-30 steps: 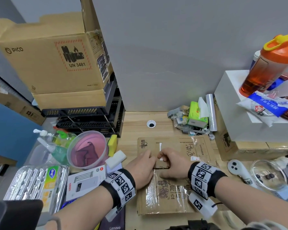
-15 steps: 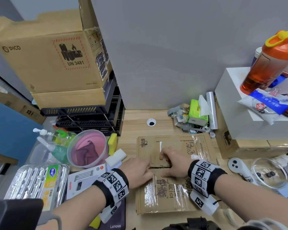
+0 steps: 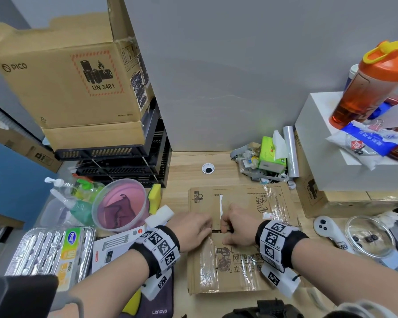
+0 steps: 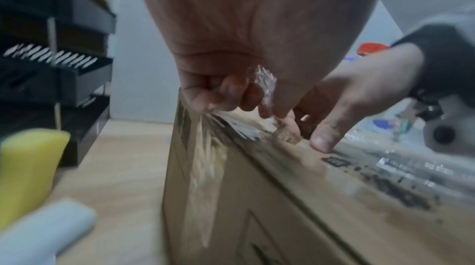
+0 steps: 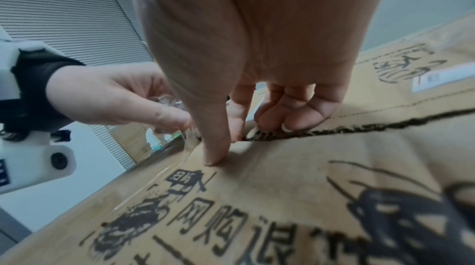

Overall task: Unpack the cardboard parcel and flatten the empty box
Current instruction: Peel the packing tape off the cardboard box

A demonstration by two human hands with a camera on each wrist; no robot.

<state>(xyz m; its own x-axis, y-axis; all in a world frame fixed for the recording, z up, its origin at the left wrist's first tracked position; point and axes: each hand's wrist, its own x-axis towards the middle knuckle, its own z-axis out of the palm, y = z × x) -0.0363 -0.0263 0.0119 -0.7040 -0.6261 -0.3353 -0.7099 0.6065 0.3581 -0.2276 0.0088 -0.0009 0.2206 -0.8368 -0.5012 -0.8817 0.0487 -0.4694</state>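
Box (image 3: pixel 237 271) sits on desk (image 3: pixel 186 173), center, btwn bowl (image 3: pixel 121 204) on its left & white controller (image 3: pixel 326 228) on its right. Top flaps shut, seam runs L-R, clear tape (image 4: pixel 266 84) across it. Both hands at mid-seam, close together. L hand (image 3: pixel 191 230): fingers curled, pinching a crumpled bit of tape that stretches up off the box edge. R hand (image 3: pixel 239 228): thumb (image 5: pixel 212 147) pressed on near flap, index tip in seam gap, nipping the flap edge; other fingers curled on far flap.

2 hands (image 3: pixel 191 229) (image 3: pixel 239 227), 1 parcel (image 3: pixel 239 267) (perhaps 2 sponges (image 3: pixel 154 194) (image 3: pixel 159 217))
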